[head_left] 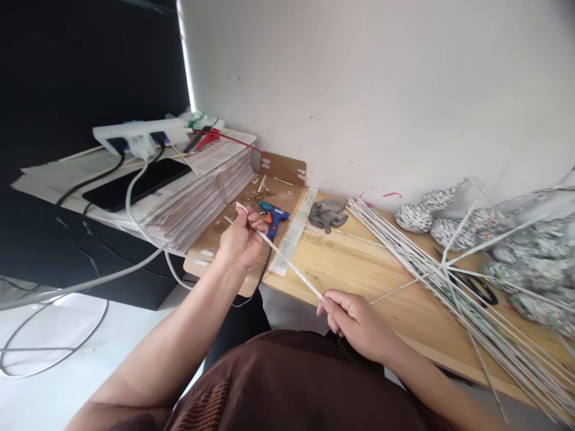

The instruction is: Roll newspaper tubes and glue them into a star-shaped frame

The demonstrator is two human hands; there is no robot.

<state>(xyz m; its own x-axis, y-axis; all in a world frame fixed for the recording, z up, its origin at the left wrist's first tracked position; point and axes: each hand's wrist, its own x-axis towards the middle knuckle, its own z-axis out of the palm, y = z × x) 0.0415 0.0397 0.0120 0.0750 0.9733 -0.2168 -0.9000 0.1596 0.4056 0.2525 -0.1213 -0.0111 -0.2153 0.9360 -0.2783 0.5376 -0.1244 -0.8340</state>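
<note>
Wooden table [350, 266], pale wall [359, 90], one paper stick [294, 270] held slantwise

Cardboard [209, 246] at the table's left carries a blue glue gun [279, 220] and paper scraps [262, 183] (rather like a tray). Above, the left hand [239, 242] pinches the paper stick near one tip; the right hand [348, 314] grips it nearer the lap.

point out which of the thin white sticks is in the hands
It is the white stick slanting between the left hand and the right hand. The bundled sticks lie on the wooden table, held by neither hand.
</note>
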